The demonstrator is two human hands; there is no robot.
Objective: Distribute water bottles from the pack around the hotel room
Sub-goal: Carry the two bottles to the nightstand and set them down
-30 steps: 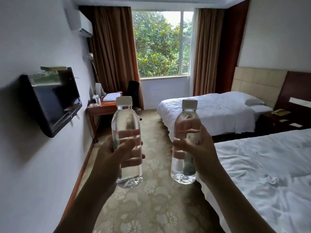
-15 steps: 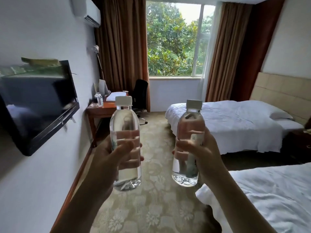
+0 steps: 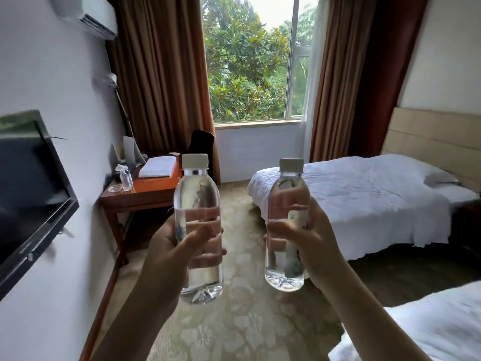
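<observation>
I hold two clear water bottles with white caps upright in front of me. My left hand [image 3: 171, 252] grips the left bottle [image 3: 196, 196] around its middle. My right hand [image 3: 309, 243] grips the right bottle [image 3: 286, 194] the same way, at about the same height. A third small bottle [image 3: 126, 179] stands on the wooden desk [image 3: 153, 190] by the left wall, ahead of my left hand. The pack is not in view.
A wall TV [image 3: 28, 194] juts out at the left. Folded white towels [image 3: 157, 166] lie on the desk, with a dark chair [image 3: 201, 147] behind it. The far bed [image 3: 364, 194] is on the right and the near bed's corner [image 3: 429, 327] at the lower right. Patterned carpet [image 3: 239, 321] runs between them toward the window [image 3: 252, 58].
The view has advanced along the aisle toward the desk and window; the TV has slid further left and the desk looks nearer. Both hands keep the bottles held up as before.
</observation>
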